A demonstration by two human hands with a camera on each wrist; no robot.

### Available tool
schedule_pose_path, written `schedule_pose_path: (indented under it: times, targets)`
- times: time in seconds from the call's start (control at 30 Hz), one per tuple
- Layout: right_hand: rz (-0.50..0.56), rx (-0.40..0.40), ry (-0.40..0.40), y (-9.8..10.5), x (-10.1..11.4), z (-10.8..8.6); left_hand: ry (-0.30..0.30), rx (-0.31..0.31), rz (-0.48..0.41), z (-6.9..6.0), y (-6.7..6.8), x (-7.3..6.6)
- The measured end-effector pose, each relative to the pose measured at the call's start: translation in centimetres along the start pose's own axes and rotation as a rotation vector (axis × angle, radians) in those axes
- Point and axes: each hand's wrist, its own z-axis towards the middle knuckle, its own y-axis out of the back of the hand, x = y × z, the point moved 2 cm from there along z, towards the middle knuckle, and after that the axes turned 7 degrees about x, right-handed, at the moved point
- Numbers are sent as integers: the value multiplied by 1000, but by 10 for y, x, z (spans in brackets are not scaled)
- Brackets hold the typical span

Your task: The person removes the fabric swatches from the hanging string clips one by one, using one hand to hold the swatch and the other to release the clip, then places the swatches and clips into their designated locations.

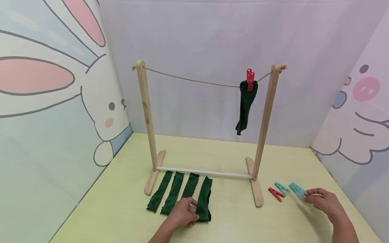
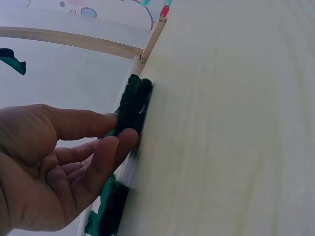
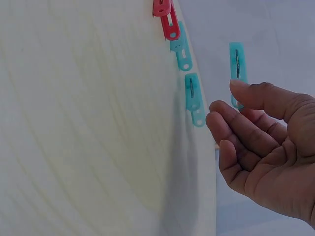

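Four-strip row of dark green socks lies before the rack; my left hand [image 1: 183, 213] pinches the near end of the rightmost green sock [image 1: 204, 199] between thumb and finger. In the left wrist view that sock [image 2: 130, 103] runs past the fingertips. My right hand [image 1: 323, 201] holds a light blue clothespin [image 3: 237, 61] by one end, raised off the table. Beside it on the table lie another blue clothespin [image 3: 193, 93], a further blue clothespin [image 1: 282, 188] and red clothespins [image 1: 276, 194], partly overlapping.
A wooden rack [image 1: 264, 128] with a rope line [image 1: 191, 79] stands at the back. One green sock [image 1: 247, 104] hangs near its right post under a red clothespin [image 1: 250, 80]. A white bar [image 1: 203, 172] joins the feet. Printed cartoon walls [image 1: 39, 152] flank the table.
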Motion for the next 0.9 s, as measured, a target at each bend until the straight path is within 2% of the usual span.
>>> schedule_pose_path:
  times: [0.17, 0.23, 0.6, 0.7, 0.9]
  targets:
    - [-13, 29, -22, -1, -9, 1, -32, -26, 84, -2, 4, -2]
    - [-6, 43, -28, -2, -12, 1, -46, -32, 88, -2, 4, -2]
    - [31, 48, -45, -4, -23, 4, -43, -27, 44, -5, 4, 1]
    - [12, 49, -40, -5, -24, 5, -67, -24, 22, -7, 6, 1]
    - [-43, 49, -28, -6, -24, 5, -134, 13, -77, -8, 11, -1]
